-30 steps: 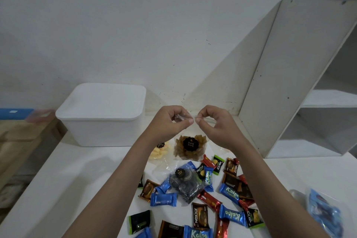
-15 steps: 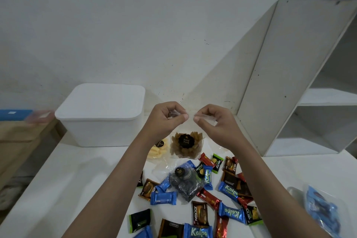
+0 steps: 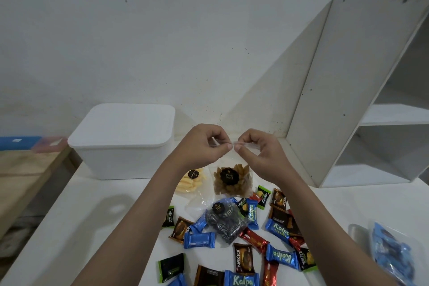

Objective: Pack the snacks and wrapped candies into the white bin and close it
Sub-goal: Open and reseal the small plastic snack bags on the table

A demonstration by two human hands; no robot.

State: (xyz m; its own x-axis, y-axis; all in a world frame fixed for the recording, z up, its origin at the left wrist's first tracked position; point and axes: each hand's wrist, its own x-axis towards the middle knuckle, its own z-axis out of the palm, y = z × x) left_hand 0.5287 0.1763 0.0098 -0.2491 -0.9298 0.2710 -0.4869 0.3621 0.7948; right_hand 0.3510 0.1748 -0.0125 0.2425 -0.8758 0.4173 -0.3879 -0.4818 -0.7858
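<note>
Head view: left hand [image 3: 204,146] and right hand [image 3: 257,153] still pinch the clear bag [image 3: 232,174] (lifted slightly).

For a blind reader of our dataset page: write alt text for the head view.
Both hands, left hand and right hand, pinch the top of a clear snack bag above scattered wrapped candies; the lidded white bin stands behind them.

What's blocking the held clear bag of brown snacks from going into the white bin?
The bin's lid: it sits shut on the white bin. Both hands pinch the bag top, so none is free to lift it.
</note>
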